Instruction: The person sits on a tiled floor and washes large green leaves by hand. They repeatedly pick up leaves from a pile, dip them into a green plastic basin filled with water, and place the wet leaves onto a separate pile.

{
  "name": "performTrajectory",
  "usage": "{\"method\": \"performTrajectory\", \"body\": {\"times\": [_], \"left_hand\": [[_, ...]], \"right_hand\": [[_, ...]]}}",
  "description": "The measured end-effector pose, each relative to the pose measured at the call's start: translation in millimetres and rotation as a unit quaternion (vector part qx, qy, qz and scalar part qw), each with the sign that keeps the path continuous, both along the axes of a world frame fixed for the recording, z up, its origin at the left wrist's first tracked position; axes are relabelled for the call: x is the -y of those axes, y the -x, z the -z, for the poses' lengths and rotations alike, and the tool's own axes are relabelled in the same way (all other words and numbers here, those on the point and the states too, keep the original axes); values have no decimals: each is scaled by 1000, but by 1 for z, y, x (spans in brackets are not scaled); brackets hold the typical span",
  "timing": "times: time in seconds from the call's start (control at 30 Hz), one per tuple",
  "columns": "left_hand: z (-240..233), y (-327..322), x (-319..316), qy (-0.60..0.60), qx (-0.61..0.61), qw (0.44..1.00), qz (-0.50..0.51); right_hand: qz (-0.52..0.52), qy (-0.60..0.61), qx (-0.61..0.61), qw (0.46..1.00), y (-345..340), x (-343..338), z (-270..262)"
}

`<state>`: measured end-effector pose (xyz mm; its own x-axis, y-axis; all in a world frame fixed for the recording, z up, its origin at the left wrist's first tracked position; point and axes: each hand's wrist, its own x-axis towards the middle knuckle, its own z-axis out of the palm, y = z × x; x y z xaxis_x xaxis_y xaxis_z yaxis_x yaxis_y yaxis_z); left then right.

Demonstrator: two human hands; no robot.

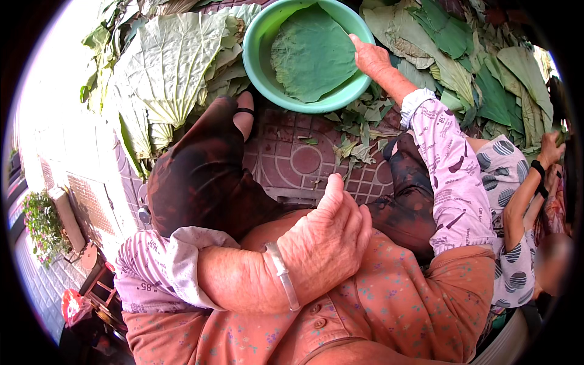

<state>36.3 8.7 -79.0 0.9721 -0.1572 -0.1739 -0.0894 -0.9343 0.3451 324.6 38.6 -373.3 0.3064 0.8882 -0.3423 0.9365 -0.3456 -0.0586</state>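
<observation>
A folded or cut green lotus leaf [315, 54] lies inside a round turquoise plastic basin [308, 107] on the ground before me. My right hand [373, 57] reaches over the basin's right rim, its fingers gripping the leaf's right edge. In front of my chest, above my lap, is my left hand [326, 228], wearing a silver bracelet [284, 273]. Its fingers are bent, with the back of the hand towards the view. The palm side is hidden, so I cannot tell whether anything is in it.
Stacks of pale lotus leaves [169, 64] rise left of the basin, and more leaves [456, 50] are heaped at right. Leaf scraps [358, 153] litter the red patterned paving [305, 162]. Another person [515, 196] is close on my right. Far left stands a flowering plant [41, 223].
</observation>
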Motion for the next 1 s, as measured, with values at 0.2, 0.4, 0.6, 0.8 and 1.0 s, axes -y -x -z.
{"method": "performTrajectory", "body": {"times": [0.2,0.4,0.6,0.8,1.0], "left_hand": [[2,0,2,-2,3,1000,-1],[1,0,1,-6,3,1000,0],[2,0,2,-15,-1,1000,3],[3,1,3,-22,3,1000,-1],[1,0,0,-15,-1,1000,4]], "right_hand": [[-7,-4,4,1000,0,-3,-9],[-2,-14,-15,1000,4,-10,-18],[-1,-28,-29,999,12,-16,-34],[-6,-50,-55,997,24,-23,-57],[-9,-76,-86,993,36,-30,-76]]}}
